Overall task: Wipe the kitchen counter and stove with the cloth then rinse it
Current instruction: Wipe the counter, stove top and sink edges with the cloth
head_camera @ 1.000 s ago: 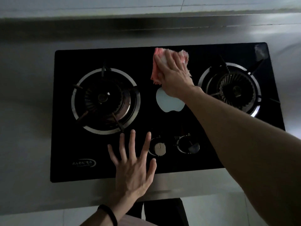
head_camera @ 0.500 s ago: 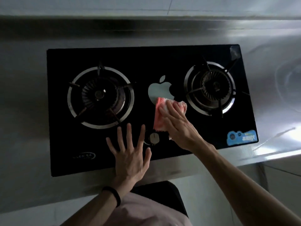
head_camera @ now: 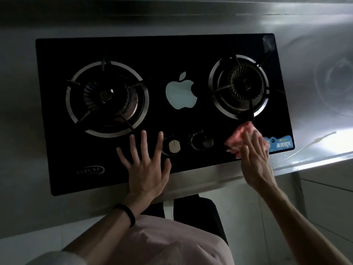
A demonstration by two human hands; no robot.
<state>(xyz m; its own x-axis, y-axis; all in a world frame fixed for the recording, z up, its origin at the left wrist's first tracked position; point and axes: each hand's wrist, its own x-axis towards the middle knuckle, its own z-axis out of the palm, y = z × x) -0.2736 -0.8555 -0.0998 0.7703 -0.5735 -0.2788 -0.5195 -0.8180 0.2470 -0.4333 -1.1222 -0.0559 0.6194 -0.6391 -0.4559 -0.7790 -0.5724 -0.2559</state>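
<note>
The cloth [head_camera: 238, 137] (pink and bunched) is lying on the front right corner of the black glass stove [head_camera: 172, 52], under the fingers of the right hand [head_camera: 256, 163]. That hand is pressing down on it with its fingers lying close together and fairly straight across the fabric. The thumb is hiding beneath the hand, so I cannot tell whether it is pinching the cloth.

Just beyond the fingertips the right burner [head_camera: 239, 87] is sitting, its steel ring close to the cloth's far edge. On the hand's outer side a blue sticker [head_camera: 280, 144] is showing, right beside the knuckles. On its inner side a dark knob [head_camera: 203, 142] is standing near the cloth, and a pale knob [head_camera: 174, 146] farther along.

The left hand [head_camera: 147, 165] is resting flat on the stove's front edge — fingers spread wide, holding nothing — with its index finger just beside the pale knob. A black band [head_camera: 125, 214] is circling its wrist. The left burner [head_camera: 107, 96] is sitting just past its fingertips. Between the two hands and farther out, a pale apple-shaped mark [head_camera: 180, 93] is showing on the glass. The steel counter [head_camera: 315, 54] is surrounding the stove, gleaming to the right of the right hand.
</note>
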